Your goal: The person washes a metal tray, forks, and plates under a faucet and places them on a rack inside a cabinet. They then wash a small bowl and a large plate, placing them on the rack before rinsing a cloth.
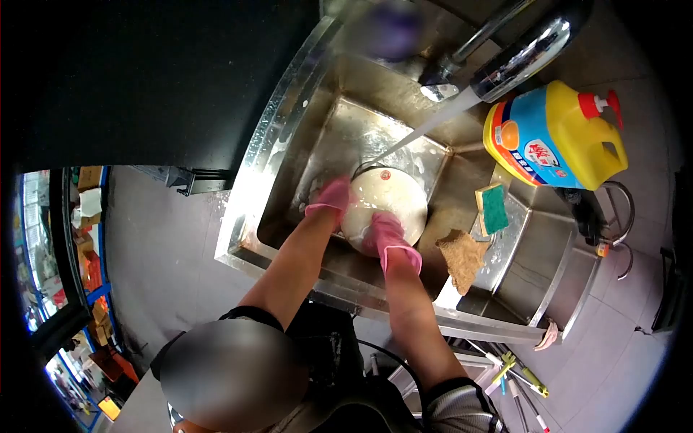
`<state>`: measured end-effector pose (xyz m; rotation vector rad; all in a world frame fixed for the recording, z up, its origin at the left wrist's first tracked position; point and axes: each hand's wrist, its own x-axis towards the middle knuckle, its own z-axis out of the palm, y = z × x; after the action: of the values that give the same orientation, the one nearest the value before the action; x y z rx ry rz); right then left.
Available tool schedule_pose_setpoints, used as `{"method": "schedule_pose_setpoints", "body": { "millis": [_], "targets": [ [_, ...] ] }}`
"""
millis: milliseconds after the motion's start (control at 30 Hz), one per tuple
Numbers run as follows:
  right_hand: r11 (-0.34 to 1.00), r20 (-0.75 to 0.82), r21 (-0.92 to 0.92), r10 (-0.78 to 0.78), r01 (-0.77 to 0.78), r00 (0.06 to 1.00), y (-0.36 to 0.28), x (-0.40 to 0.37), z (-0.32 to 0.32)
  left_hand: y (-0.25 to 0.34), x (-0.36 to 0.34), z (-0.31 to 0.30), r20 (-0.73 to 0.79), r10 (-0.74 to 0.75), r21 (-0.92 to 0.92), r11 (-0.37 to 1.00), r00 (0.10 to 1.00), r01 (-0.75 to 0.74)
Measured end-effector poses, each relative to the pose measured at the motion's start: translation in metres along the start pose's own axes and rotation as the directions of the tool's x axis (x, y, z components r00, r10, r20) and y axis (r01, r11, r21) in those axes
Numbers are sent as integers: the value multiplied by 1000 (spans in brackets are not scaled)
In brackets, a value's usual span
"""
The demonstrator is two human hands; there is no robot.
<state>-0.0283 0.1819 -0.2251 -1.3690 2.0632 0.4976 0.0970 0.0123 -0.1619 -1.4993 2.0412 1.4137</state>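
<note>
A round white plate [393,195] with a small red mark near its rim lies in the left basin of the metal sink [271,155]. My left hand [332,197], in a pink rubber glove, grips the plate's left edge, its fingertips partly hidden. Also gloved in pink, my right hand [384,232] presses on the plate's lower face with fingers bunched together; whatever may be under them is hidden. From the chrome faucet [523,61] a stream of water runs down to the plate's top edge.
On the divider right of the basin lie a green-and-yellow sponge [493,209] and a brown cloth [462,258]. A yellow detergent jug [556,137] with a red pump stands beyond them. A second basin [530,252] is at the right. Several mop-like handles [516,382] lean below.
</note>
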Motion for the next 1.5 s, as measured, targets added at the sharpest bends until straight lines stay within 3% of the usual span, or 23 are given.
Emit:
{"method": "schedule_pose_setpoints", "body": {
  "millis": [67,167,233,300,367,433,467,567,667,733,800,933,1000,1100,1200,1300,1333,1400,1467,1500],
  "targets": [
    [969,-88,-207,119,-135,989,-14,1,19,-15,13,8,-34,48,-25,998,998,-49],
    [768,-277,-610,22,-194,961,-19,-5,43,26,-14,-28,245,90,34,994,965,-101],
    [808,-503,-518,-22,-281,864,-17,-12,35,45,-40,-48,233,167,-123,982,958,-141],
    [982,-263,-145,80,-121,961,-12,-27,3,39,-34,-40,231,210,-129,974,950,-184],
    [989,-19,115,91,-88,996,-15,-43,-51,23,-17,-23,225,242,-110,969,944,-222],
    [973,192,194,89,-127,977,-18,-52,-87,0,12,1,215,297,-82,955,930,-286],
    [920,226,313,172,-238,959,-16,-55,-80,-10,28,12,213,341,-71,940,916,-333],
    [857,188,389,286,-339,940,-10,-53,-58,-47,75,50,223,468,-8,878,855,-479],
    [844,247,404,269,-352,931,-10,-59,-76,-77,110,84,231,559,69,807,796,-586],
    [835,248,400,297,-377,922,-9,-59,-74,-33,55,46,200,311,-86,950,929,-299],
    [836,184,395,334,-381,924,-7,-56,-65,12,3,4,131,220,-112,972,967,-207],
    [793,287,436,325,-425,901,2,-67,-86,44,-13,-11,194,115,-11,993,974,-115],
    [821,376,368,298,-437,877,9,-62,-84,59,-19,-29,276,95,66,991,957,-117],
    [841,478,284,293,-461,828,18,-58,-81,107,-64,-80,262,-46,107,994,964,18],
    [821,507,243,345,-516,789,10,-54,-87,114,-77,-96,151,-149,125,983,977,131],
    [807,527,195,393,-558,753,4,-51,-96,115,-98,-117,71,-82,180,981,994,68],
    [789,469,251,408,-561,784,15,-38,-72,115,-102,-119,25,-116,151,982,993,111],
    [941,482,121,222,-315,848,32,-12,-44,116,-110,-127,-70,-189,81,978,980,194],
    [950,505,-65,296,-307,811,8,-21,-94,127,-130,-149,11,-249,-53,967,969,249],
    [887,360,291,246,-359,900,18,-13,-76,131,-138,-157,54,-271,-118,954,961,276]
  ]
}}
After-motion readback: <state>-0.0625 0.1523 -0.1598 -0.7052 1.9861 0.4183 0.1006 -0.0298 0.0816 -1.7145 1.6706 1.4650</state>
